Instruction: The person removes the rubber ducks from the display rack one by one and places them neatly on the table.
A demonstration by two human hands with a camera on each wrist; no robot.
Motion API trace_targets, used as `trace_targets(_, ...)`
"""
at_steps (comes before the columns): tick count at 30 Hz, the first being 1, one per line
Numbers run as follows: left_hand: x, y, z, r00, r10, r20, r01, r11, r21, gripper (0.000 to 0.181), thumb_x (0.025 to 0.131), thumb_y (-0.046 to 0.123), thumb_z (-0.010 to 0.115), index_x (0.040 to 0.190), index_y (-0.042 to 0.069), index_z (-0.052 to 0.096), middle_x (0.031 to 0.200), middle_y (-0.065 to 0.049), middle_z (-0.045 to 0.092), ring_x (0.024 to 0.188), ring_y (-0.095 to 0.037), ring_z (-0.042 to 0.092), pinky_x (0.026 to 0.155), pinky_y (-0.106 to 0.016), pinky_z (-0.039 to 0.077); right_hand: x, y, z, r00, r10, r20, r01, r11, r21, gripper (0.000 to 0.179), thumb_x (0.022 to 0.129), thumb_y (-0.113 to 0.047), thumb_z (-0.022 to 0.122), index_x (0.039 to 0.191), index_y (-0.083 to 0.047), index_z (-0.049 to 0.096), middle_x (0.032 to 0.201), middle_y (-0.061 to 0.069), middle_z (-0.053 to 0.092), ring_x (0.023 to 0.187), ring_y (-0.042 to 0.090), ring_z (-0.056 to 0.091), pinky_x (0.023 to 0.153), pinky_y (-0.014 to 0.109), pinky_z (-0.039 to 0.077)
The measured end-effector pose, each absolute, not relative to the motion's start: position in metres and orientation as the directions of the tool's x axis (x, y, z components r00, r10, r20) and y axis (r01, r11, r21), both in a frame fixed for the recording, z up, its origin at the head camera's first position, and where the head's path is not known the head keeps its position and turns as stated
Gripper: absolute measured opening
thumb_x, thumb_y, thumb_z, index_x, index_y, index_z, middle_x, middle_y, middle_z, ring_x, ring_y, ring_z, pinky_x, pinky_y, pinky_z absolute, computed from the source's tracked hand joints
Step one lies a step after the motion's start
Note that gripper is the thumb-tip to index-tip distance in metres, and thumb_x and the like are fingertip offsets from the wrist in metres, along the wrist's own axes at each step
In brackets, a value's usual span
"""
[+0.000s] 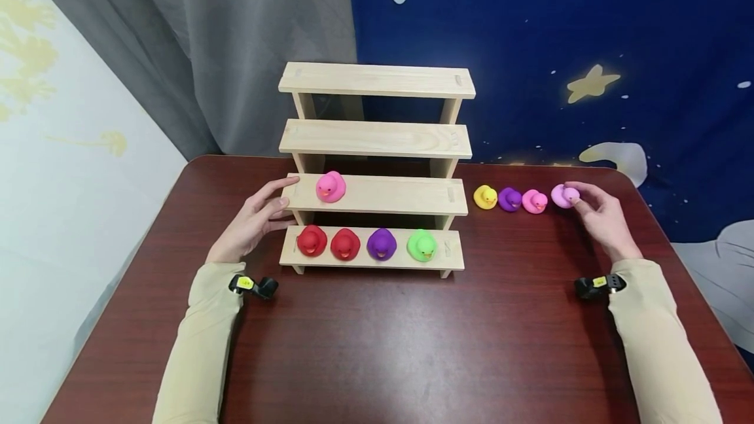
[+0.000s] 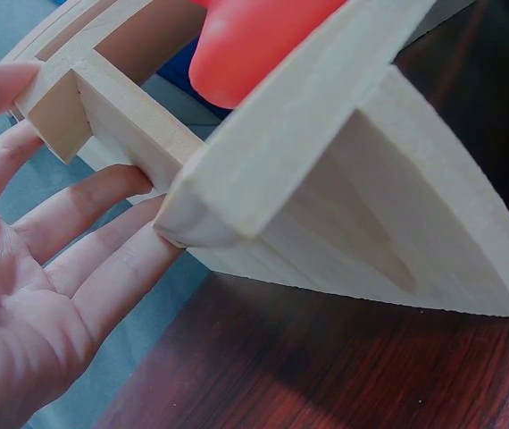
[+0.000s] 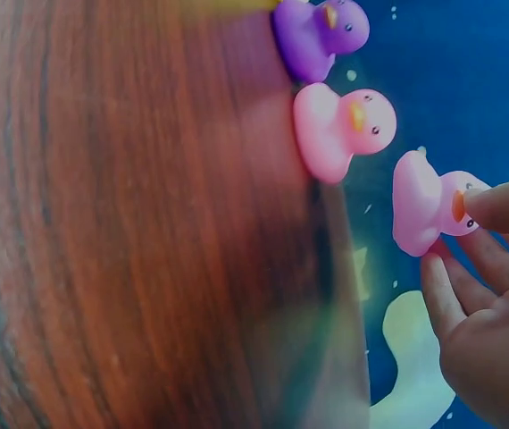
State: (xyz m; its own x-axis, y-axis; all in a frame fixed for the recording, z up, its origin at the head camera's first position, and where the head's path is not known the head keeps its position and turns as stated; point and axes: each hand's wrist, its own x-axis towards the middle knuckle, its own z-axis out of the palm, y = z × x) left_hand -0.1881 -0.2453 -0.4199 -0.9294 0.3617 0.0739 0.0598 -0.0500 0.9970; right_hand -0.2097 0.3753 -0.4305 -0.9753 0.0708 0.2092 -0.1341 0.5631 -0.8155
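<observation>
My left hand [image 1: 250, 221] rests its loosely extended fingers against the left end of a wooden tiered rack [image 1: 377, 136]. In the left wrist view the fingertips [image 2: 170, 228] touch the boards' ends. Over at the right, my right hand [image 1: 601, 218] pinches a light pinkish-purple toy duck [image 1: 564, 196] between thumb and fingers. The right wrist view shows the thumb over that duck's beak. A pink duck [image 1: 331, 186] sits on the second step from the bottom. Along the lowest step stand two red ducks [image 1: 311, 241], a purple duck [image 1: 381, 244] and a green duck [image 1: 422, 245].
Right of the rack, a yellow duck [image 1: 485, 197], a small purple duck [image 1: 510, 199] and a small pink duck [image 1: 535, 201] line up near the back of the dark brown table [image 1: 377, 345]. Grey and star-patterned blue curtains [image 1: 530, 51] hang behind.
</observation>
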Motion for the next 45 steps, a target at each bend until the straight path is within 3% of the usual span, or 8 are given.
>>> trace_targets(12, -0.189, -0.245, -0.42, -0.928, 0.365, 0.074, 0.058, -0.053, 0.997, 0.044, 0.102, 0.015, 0.05, 0.146, 0.015, 0.043, 0.145, -0.014, 0.031, 0.11, -0.033, 0.06, 0.085, -0.038, 0.054, -0.215, 0.385, -0.446, -0.991, 0.071, 0.115, -0.055, 0.561, -0.826, 0.039, 0.099, -0.017, 0.055, 0.13, 0.008, 0.054, 0.114, -0.01, 0.06, 0.105, 0.002, 0.046, 0.082, 0.006, 0.034)
trace_targets(21, -0.189, -0.246, -0.42, -0.93, 0.36, 0.075, 0.06, -0.052, 0.997, 0.046, 0.102, 0.014, 0.05, 0.147, 0.012, 0.04, 0.145, -0.014, 0.03, 0.109, -0.028, 0.061, 0.085, -0.038, 0.054, -0.218, 0.386, -0.447, -0.995, 0.065, 0.078, -0.027, 0.571, -0.82, 0.04, 0.099, -0.018, 0.056, 0.131, 0.005, 0.054, 0.12, 0.004, 0.059, 0.106, 0.008, 0.046, 0.082, 0.007, 0.034)
trace_targets(26, -0.189, -0.246, -0.42, -0.929, 0.362, 0.078, 0.061, -0.058, 0.996, 0.045, 0.102, 0.015, 0.05, 0.146, 0.013, 0.041, 0.147, -0.013, 0.029, 0.108, -0.024, 0.062, 0.086, -0.038, 0.053, -0.216, 0.386, -0.446, -0.996, 0.062, 0.06, -0.014, 0.569, -0.822, 0.042, 0.099, -0.019, 0.056, 0.134, 0.003, 0.052, 0.125, 0.009, 0.056, 0.106, 0.005, 0.047, 0.082, 0.005, 0.035)
trace_targets(34, -0.189, -0.246, -0.421, -0.928, 0.364, 0.076, 0.058, -0.061, 0.996, 0.045, 0.102, 0.015, 0.05, 0.146, 0.014, 0.042, 0.147, -0.013, 0.029, 0.108, -0.025, 0.062, 0.086, -0.038, 0.053, -0.212, 0.388, -0.438, -0.991, 0.092, 0.101, -0.04, 0.514, -0.857, 0.039, 0.096, -0.007, 0.057, 0.134, 0.001, 0.053, 0.119, -0.011, 0.057, 0.104, 0.001, 0.052, 0.085, 0.003, 0.038)
trace_targets(39, -0.189, -0.246, -0.421, -0.929, 0.364, 0.073, 0.057, -0.053, 0.997, 0.045, 0.102, 0.015, 0.05, 0.146, 0.015, 0.042, 0.146, -0.014, 0.03, 0.109, -0.026, 0.061, 0.086, -0.038, 0.053, -0.211, 0.388, -0.43, -0.984, 0.105, 0.144, -0.062, 0.555, -0.83, 0.036, 0.096, -0.004, 0.057, 0.131, 0.004, 0.055, 0.117, -0.016, 0.056, 0.105, 0.004, 0.051, 0.084, 0.005, 0.038)
trace_targets(45, -0.189, -0.246, -0.421, -0.929, 0.363, 0.069, 0.054, -0.052, 0.997, 0.045, 0.102, 0.016, 0.05, 0.146, 0.015, 0.042, 0.146, -0.014, 0.029, 0.109, -0.025, 0.061, 0.086, -0.038, 0.053, -0.212, 0.384, -0.425, -0.98, 0.068, 0.187, -0.13, 0.491, -0.862, 0.035, 0.093, 0.002, 0.059, 0.129, 0.001, 0.06, 0.113, -0.016, 0.061, 0.102, 0.001, 0.053, 0.08, 0.006, 0.041)
